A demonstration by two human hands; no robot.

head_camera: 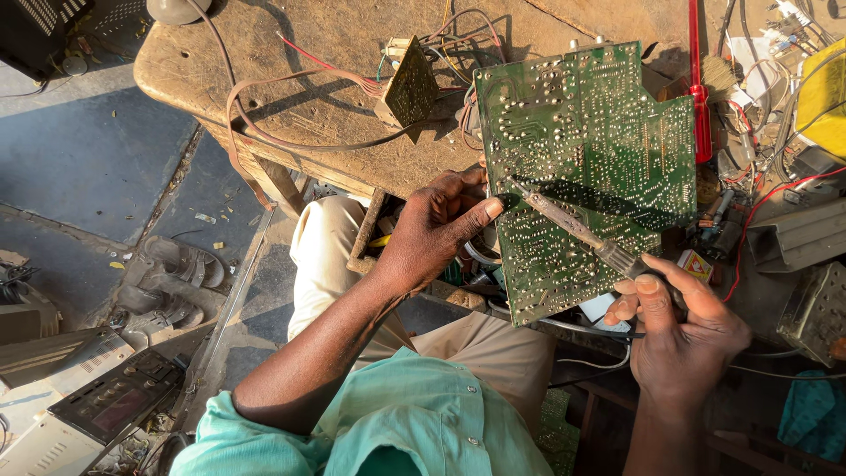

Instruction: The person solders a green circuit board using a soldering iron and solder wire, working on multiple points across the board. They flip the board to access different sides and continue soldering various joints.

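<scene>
Hands flank circuit board (586, 167): left hand (432, 229) grips edge, right hand (679, 330) holds soldering iron (577, 227).

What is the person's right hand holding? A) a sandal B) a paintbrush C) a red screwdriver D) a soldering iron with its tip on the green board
D: the right hand grips the handle of a soldering iron whose tip rests on the big green circuit board, while the left hand steadies the board's edge.
</scene>
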